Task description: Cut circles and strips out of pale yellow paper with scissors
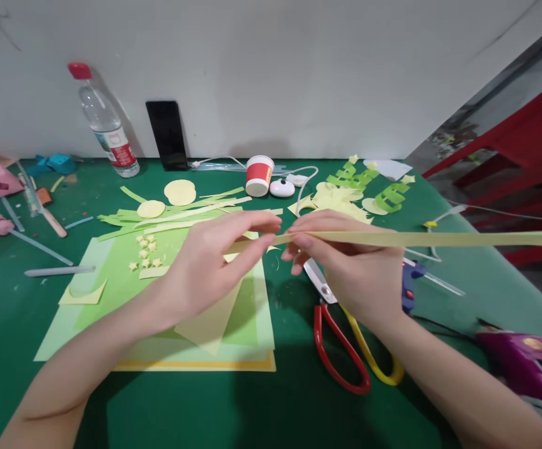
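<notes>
A long pale yellow paper strip [448,239] stretches level from between my hands out past the right edge of view. Its left end sits pinched between the thumb and fingers of my left hand [219,255]. Close beside that, my right hand [350,268] grips the same strip between thumb and forefinger. Below my left hand lies a stack of green and yellow paper sheets [247,324], with several small folded paper stars [145,252] on it. Scissors with red and yellow handles [340,349] rest on the table, partly hidden under my right hand.
Cut paper strips [191,215] and paper circles [179,193] lie behind the sheets. A water bottle [109,128], black phone [166,135] and paper cup [259,176] stand along the wall. At right are a blue glue gun [408,287] and a purple object [526,362].
</notes>
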A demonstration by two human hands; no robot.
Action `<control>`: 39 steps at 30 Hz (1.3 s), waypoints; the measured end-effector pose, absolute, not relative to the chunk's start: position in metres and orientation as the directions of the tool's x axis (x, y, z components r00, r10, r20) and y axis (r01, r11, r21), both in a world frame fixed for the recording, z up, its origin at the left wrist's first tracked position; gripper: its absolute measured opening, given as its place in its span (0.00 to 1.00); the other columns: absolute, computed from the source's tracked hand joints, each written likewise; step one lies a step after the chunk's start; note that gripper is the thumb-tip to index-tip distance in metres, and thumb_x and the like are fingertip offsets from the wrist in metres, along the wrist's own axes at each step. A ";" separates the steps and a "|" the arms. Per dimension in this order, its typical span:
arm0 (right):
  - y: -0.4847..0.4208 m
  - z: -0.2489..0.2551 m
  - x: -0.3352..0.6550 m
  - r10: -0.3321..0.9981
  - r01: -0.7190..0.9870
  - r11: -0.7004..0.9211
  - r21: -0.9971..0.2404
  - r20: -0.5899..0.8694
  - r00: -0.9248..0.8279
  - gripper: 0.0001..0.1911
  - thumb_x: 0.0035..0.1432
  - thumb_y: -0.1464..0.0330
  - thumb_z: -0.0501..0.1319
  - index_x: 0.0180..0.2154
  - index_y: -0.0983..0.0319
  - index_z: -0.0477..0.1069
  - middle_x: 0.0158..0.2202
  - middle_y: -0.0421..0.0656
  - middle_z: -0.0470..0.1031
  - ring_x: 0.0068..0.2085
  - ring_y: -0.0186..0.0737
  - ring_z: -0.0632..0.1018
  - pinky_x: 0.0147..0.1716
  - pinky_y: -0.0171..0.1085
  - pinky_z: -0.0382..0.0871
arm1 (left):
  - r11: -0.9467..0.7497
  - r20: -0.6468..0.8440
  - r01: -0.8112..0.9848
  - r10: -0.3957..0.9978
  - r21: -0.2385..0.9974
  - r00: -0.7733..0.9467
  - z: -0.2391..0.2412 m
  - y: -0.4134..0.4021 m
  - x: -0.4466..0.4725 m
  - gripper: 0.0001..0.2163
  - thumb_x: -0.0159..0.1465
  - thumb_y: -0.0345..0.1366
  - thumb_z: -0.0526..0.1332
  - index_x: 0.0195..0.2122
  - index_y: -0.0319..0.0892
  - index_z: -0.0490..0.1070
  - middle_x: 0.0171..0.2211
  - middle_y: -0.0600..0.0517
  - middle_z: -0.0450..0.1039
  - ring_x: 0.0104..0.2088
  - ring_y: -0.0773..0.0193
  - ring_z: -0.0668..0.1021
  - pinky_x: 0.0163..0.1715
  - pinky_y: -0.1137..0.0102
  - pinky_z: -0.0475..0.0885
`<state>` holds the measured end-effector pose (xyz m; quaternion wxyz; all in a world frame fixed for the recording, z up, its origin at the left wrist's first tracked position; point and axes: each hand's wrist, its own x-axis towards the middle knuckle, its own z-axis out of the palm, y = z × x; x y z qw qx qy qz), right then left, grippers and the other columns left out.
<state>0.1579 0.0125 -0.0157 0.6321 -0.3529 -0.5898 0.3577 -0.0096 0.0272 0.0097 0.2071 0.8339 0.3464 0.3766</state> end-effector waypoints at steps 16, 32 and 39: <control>0.002 -0.019 0.158 0.795 -0.010 0.605 -0.796 0.605 -0.037 0.14 0.48 0.83 0.64 0.31 0.58 0.77 0.30 0.38 0.72 0.26 0.30 0.77 0.20 0.30 0.75 | -0.781 0.605 0.361 0.623 0.510 0.495 0.010 0.020 -0.006 0.03 0.60 0.29 0.59 0.32 0.42 0.72 0.32 0.55 0.78 0.34 0.69 0.79 0.36 0.76 0.73; 0.000 -0.002 0.173 0.635 0.355 0.709 -0.609 0.771 0.056 0.11 0.46 0.79 0.65 0.29 0.57 0.76 0.25 0.38 0.74 0.25 0.36 0.75 0.23 0.40 0.70 | -0.502 0.348 0.501 0.860 0.705 0.373 0.012 0.037 -0.014 0.04 0.57 0.31 0.61 0.27 0.41 0.74 0.27 0.56 0.77 0.27 0.68 0.77 0.28 0.76 0.71; -0.003 0.011 0.187 0.627 0.417 0.663 -0.621 0.766 0.142 0.10 0.48 0.77 0.65 0.27 0.55 0.77 0.23 0.38 0.72 0.23 0.35 0.71 0.20 0.40 0.64 | -0.480 0.311 0.527 0.871 0.701 0.379 0.012 0.041 -0.018 0.05 0.58 0.33 0.60 0.27 0.41 0.74 0.26 0.56 0.77 0.27 0.69 0.75 0.28 0.76 0.69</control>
